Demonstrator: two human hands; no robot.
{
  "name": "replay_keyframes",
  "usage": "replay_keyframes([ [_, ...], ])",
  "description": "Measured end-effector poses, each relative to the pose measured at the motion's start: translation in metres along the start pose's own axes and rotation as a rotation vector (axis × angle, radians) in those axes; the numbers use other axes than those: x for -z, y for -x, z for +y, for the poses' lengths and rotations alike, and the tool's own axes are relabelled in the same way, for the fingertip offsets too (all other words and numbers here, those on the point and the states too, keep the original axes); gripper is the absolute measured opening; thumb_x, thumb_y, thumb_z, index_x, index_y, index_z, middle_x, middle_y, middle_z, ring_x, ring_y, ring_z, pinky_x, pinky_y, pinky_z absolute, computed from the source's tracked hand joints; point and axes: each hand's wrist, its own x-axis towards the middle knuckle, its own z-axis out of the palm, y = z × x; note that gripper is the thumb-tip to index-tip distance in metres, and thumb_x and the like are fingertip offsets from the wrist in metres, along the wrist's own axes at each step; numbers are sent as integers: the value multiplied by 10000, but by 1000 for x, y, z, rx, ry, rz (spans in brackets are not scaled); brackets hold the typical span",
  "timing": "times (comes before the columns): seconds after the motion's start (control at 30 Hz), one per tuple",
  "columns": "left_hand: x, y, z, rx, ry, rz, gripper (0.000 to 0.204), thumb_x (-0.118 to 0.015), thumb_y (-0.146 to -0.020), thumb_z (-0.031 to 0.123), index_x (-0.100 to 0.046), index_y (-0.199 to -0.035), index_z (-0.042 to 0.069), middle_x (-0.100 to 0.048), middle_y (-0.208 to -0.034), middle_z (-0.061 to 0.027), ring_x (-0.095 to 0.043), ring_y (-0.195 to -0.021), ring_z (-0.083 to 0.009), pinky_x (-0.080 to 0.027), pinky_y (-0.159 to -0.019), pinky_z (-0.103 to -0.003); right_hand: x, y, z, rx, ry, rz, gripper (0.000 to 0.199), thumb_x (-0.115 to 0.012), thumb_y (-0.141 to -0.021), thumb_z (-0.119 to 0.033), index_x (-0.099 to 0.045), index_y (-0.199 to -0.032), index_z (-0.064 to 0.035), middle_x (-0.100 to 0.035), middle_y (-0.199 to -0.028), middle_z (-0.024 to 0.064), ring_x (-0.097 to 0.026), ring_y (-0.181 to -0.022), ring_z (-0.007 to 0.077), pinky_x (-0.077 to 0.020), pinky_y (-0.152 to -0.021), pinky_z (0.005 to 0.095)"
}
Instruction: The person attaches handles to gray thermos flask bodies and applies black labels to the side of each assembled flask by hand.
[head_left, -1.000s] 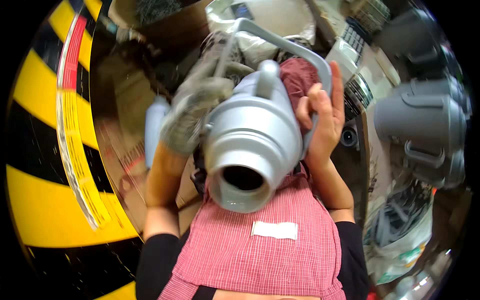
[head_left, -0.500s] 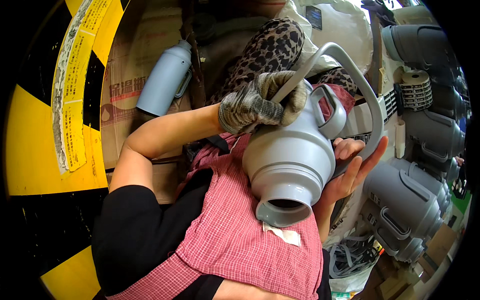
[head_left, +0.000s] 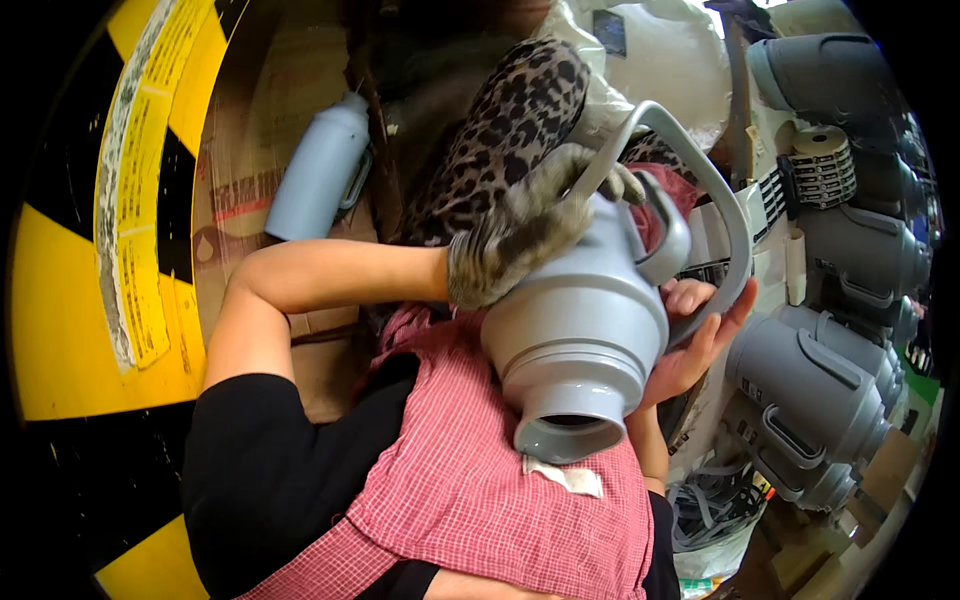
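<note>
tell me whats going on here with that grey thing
A person in a pink checked apron holds a grey plastic housing with a round open mouth over their lap. The left hand, in a mottled work glove, presses on its top near the curved handle; the bare right hand cups its side. More grey housings are stacked to the right, and another grey part lies on cardboard to the left.

Floor (head_left: pixel 250 200): cardboard sheet, grey bottle (head_left: pixel 318 170) lying.
</note>
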Motion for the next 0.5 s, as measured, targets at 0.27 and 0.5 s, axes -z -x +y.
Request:
replay_keyframes([
  [0.27, 28, -45, 24, -318, -48, -479, 253, -639, -1008, 304, -552, -1146, 111, -648, -1221, -262, -638, -1240, -393, -482, -1085, -564, 11, -74, 18, 330, -298, -217, 715, -488, -1021, -584, -415, -1535, -93, -654, -1029, 99, -591, -951, 233, -460, -953, 435],
  [0.5, 84, -142, 27, -107, 20, -211, 398, -469, -1085, 336, -331, -1425, 183, -441, -1536, -184, -480, -1349, -349, -348, -1139, -504, 12, -179, 93, -653, -168, -448, 407, -619, -1038, -195, -577, -1372, 34, -683, -1216, 130, -691, -1059, 219, -604, -862, 377],
])
